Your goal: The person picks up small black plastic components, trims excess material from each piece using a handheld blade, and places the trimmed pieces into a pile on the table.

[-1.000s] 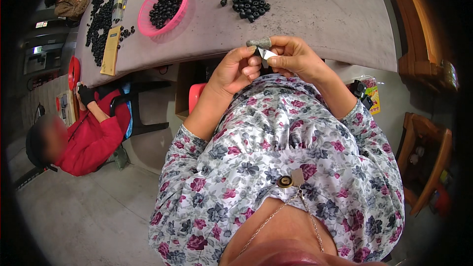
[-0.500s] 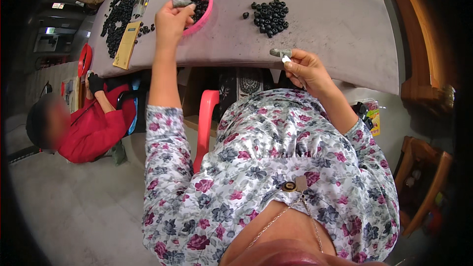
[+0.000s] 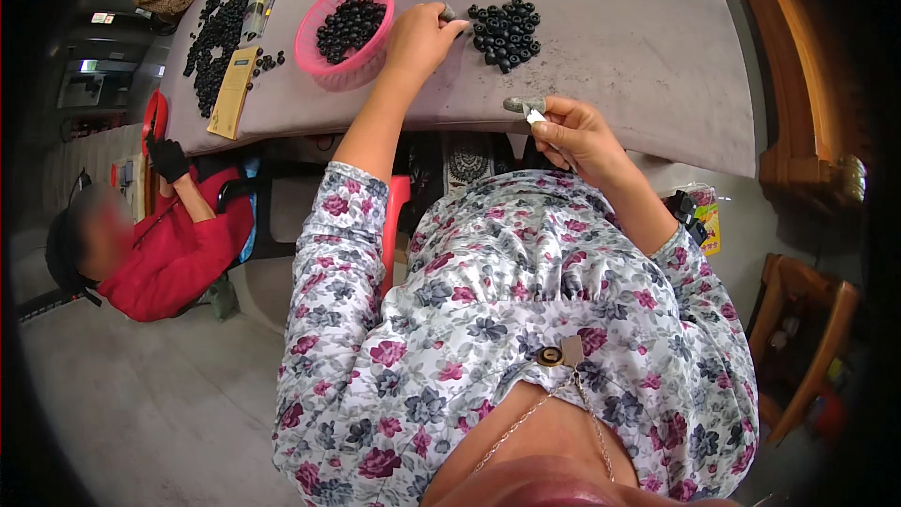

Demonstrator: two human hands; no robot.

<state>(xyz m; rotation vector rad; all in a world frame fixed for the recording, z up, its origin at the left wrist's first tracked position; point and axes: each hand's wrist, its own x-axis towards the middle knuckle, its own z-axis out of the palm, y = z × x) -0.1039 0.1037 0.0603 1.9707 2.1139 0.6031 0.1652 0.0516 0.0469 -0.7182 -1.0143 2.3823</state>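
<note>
The left hand [image 3: 419, 38] stretches to twelve o'clock, fingers curled together at the black bead pile [image 3: 505, 32] just at its three o'clock, while the right hand [image 3: 574, 131] pinches a small white piece [image 3: 535, 117] at the table [image 3: 638, 56] edge.

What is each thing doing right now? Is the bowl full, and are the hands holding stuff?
Pink basket: upright, partly filled with black pieces.
Small black pile: loose on the table.
Left hand: reaching to that pile.
Right hand: pinching a small white piece.
</note>
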